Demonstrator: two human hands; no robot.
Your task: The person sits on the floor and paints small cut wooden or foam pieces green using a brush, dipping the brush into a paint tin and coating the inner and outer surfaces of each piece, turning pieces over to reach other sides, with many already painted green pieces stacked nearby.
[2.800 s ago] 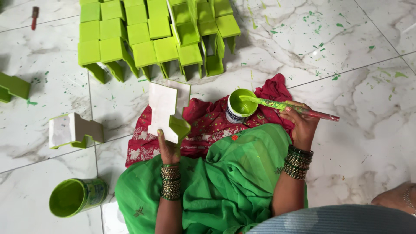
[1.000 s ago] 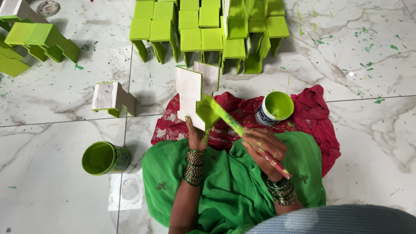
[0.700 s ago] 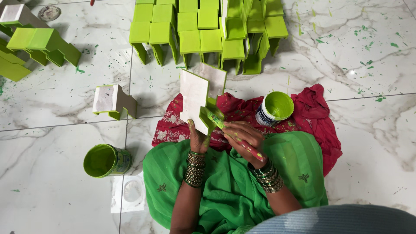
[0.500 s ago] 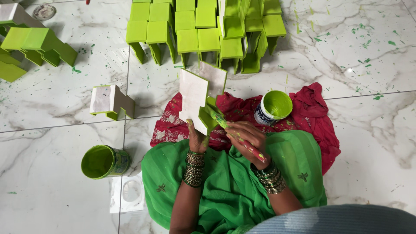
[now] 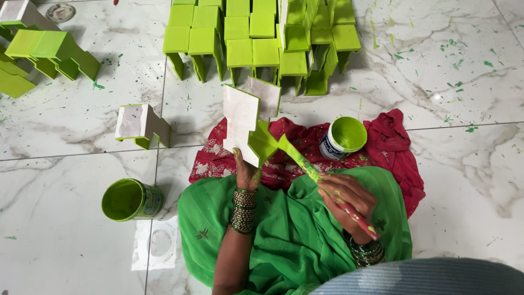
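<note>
My left hand sits just left of the frame's centre, its grip closed around the lower edge of a small wooden stool piece, which I hold upright over my lap with its unpainted pale face toward me and a green-painted leg jutting to the right. My right hand, lower right of centre, is closed around the handle of a paintbrush, and the green-loaded bristles touch that painted leg. Both wrists carry stacked bangles, and a green garment covers my lap at bottom centre. Beneath the stool piece a red patterned cloth is spread over the marble floor. On that cloth, right of centre, stands an open paint can with green paint inside. A second green can stands at lower left on the floor, next to a white square lid. A part-painted stool lies on its side at centre left. Rows of finished green stools fill the top centre, and more green pieces sit in the upper left corner.
</note>
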